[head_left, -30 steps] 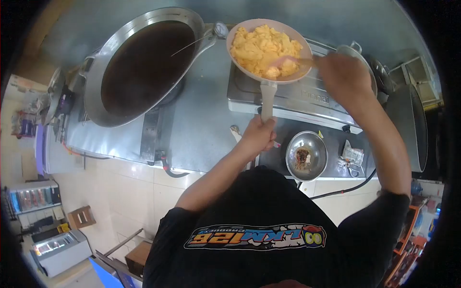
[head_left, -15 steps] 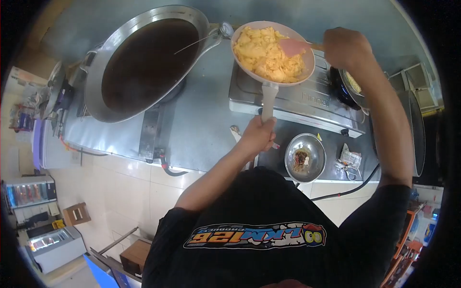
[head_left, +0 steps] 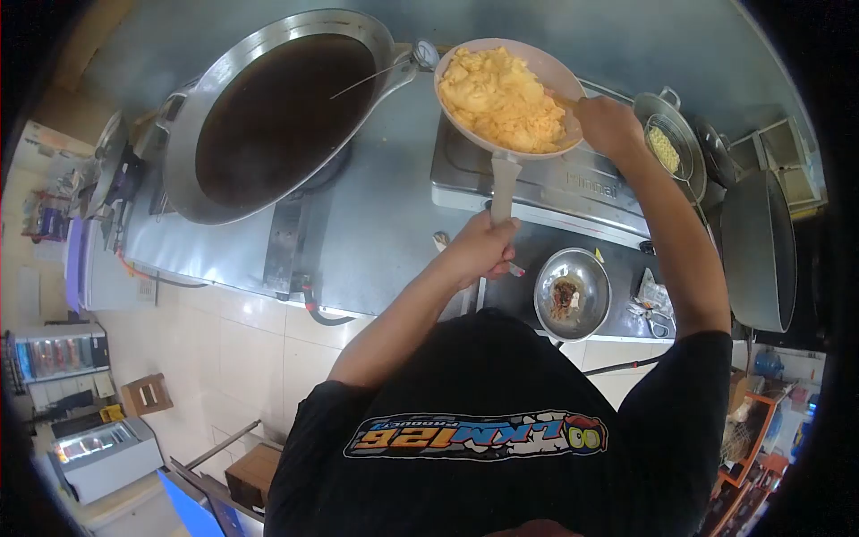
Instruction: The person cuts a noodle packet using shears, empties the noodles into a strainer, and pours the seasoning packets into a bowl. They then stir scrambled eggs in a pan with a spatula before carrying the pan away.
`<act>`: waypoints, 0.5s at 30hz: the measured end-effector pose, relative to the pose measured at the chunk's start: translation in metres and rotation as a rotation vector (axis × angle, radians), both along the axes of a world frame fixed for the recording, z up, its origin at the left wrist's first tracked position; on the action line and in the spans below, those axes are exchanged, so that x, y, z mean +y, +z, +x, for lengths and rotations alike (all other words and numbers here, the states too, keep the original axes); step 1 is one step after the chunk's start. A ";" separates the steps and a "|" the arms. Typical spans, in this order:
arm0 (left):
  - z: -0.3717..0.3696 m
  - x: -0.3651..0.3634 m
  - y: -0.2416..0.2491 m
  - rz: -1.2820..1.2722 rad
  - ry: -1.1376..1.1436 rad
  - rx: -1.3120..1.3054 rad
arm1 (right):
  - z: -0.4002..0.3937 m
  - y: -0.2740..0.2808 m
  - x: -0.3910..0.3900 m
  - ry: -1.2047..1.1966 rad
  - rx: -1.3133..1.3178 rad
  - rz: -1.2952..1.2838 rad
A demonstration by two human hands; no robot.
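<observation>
Gripped in my left hand [head_left: 483,248] is the pale handle [head_left: 504,190] of a frying pan [head_left: 557,75], which sits over the gas stove [head_left: 586,186]. Soft yellow scrambled eggs [head_left: 503,100] fill much of the pan, heaped toward its left side. My right hand [head_left: 610,125] is closed at the pan's right rim around the spatula's handle; the pink blade is hidden now. A metal bowl [head_left: 595,300] with dark and pale seasonings stands to the right of my left hand.
A large wok [head_left: 183,192] of dark liquid, with a dial thermometer [head_left: 426,55] clipped at its rim, stands left. Noodles [head_left: 663,149] sit in a pot [head_left: 693,134] at right. Scissors [head_left: 660,324] lie near the counter's front edge, and a big pan [head_left: 761,251] stands far right.
My right hand has moved left and down to the pan's rim, and the spatula blade has gone from sight. The eggs are heaped further left. My left hand keeps its grip.
</observation>
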State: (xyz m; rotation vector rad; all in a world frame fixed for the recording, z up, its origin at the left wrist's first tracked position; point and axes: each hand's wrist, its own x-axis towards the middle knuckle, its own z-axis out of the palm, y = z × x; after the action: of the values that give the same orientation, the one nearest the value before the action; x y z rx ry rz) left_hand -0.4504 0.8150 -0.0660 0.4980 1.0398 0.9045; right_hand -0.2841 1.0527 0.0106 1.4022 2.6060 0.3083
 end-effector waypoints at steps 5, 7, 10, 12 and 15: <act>0.001 -0.003 -0.008 0.029 0.014 -0.016 | 0.016 -0.002 -0.062 0.099 -0.036 0.104; 0.002 -0.002 -0.008 0.023 0.014 -0.016 | 0.016 -0.002 -0.084 0.155 -0.026 0.134; 0.002 -0.003 -0.009 0.013 0.024 -0.018 | 0.034 -0.013 -0.106 0.260 0.054 0.237; 0.002 -0.004 -0.009 0.018 0.039 -0.025 | 0.041 0.007 -0.132 0.259 -0.020 0.169; 0.001 -0.005 -0.007 0.001 0.048 -0.026 | 0.036 0.033 -0.153 0.221 -0.159 0.054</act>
State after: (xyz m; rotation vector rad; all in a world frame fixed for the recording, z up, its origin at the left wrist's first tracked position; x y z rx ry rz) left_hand -0.4492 0.8097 -0.0727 0.4631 1.0311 0.9518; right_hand -0.2483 0.8997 0.0437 1.0560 2.6394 0.5008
